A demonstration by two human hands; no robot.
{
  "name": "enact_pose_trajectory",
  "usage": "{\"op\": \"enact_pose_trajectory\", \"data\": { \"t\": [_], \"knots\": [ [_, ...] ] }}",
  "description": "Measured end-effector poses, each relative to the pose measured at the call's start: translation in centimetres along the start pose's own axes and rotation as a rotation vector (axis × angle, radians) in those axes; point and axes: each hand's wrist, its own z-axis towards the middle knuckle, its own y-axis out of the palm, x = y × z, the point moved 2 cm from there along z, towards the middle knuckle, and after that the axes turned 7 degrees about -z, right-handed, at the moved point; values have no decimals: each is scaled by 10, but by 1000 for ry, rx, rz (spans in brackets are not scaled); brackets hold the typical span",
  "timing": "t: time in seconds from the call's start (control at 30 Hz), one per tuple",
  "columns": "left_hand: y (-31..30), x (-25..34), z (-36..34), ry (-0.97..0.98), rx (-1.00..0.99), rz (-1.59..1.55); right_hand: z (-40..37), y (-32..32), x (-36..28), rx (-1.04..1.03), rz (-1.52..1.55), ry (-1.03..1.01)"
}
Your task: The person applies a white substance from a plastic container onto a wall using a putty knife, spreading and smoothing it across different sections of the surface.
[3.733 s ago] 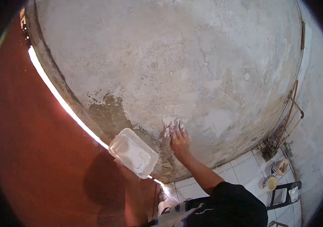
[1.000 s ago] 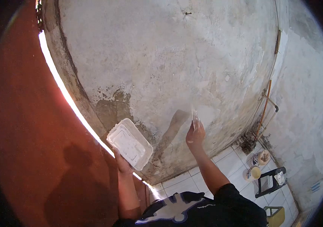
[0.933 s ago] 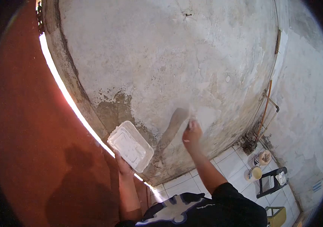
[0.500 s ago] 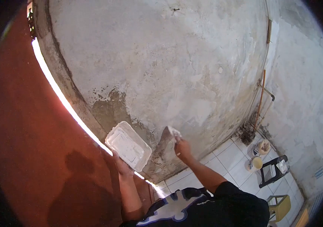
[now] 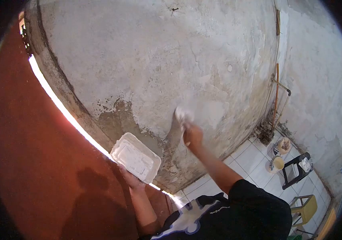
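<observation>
My left hand (image 5: 132, 178) grips a white plastic tray (image 5: 155, 170) from below, tilted, with white putty (image 5: 134, 156) spread over its inside. In my right hand (image 5: 192, 137) is a putty knife (image 5: 184, 115), its blade blurred and whitish, at the surface of the grey wall (image 5: 155, 60). Whether the blade presses on the wall is hard to tell. Around it are smeared pale patches, and below left lies a bare brownish patch (image 5: 117, 122) with flaked edges.
A red-brown surface (image 5: 39, 160) carrying my shadow runs along the left. On the white tiled floor (image 5: 249, 162) at the lower right stand two buckets (image 5: 277, 164), a black step stool (image 5: 298, 172) and a yellowish chair (image 5: 309, 208). Pipes (image 5: 276, 92) rise in the corner near rubble (image 5: 265, 134).
My right hand and the putty knife have moved up the wall. The tray stays nearly where it was in my left hand. The camera view has shifted slightly.
</observation>
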Motion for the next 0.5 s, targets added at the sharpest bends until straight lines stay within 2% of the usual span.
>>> {"op": "enact_pose_trajectory", "data": {
  "t": [0.07, 0.13, 0.17, 0.23, 0.27, 0.33, 0.37, 0.43, 0.47, 0.5],
  "knots": [
    [-6, -3, 3, 4, -38, -43, -28, 6, -4, 7, 32, -70],
    [-5, -5, 5, 12, -16, -8, -40, 0, -8, 9, 105, -244],
    [-5, -5, 7, 22, 5, 29, -41, -3, -2, 14, 106, -240],
    [-5, -5, 7, 11, 3, 2, -46, -3, 23, -350, 104, -113],
    [-5, -4, 6, 1, 5, -32, -45, -3, 32, -346, 106, -107],
    [-12, -6, 7, 4, -14, -39, -32, -10, 49, -14, 102, 30],
    [-14, -7, 8, 11, -28, -49, -26, -6, 52, -13, 100, 34],
    [-7, -5, 9, 15, -7, -29, -14, -6, 50, 138, 96, 266],
    [-5, -5, 8, 24, 15, -9, -19, 14, 53, -51, 117, 292],
    [-7, -6, 9, 21, 22, -10, -26, 41, 53, -58, 114, 292]
  ]
}}
